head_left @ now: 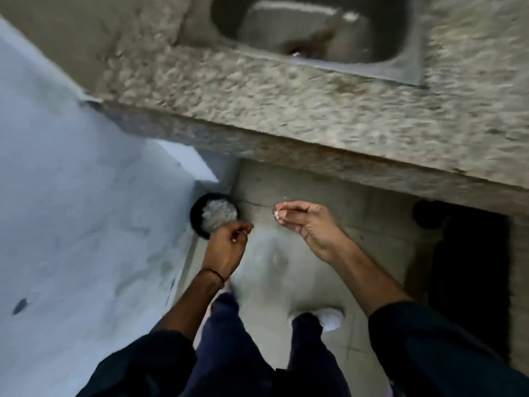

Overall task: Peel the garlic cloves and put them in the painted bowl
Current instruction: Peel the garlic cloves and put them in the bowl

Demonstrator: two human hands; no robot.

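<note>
Right hand (309, 227) pinches garlic clove (277, 214) above floor (357, 224); left hand (229, 245), 9 o'clock, curled, contents unclear. Risk: loose pinch drops clove.

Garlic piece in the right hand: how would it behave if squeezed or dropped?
Probably light: the right hand holds the garlic piece with fingertips alone. Small and rounded-looking, so it may slip from the pinch and roll on the floor. Blur hides whether it is clove or papery skin, so stiffness is uncertain.

Blur is smearing the counter (286, 110); the top edge is cutting off the sink (309, 27); the left hand (227, 243) is overlapping the bin (196, 213).
</note>
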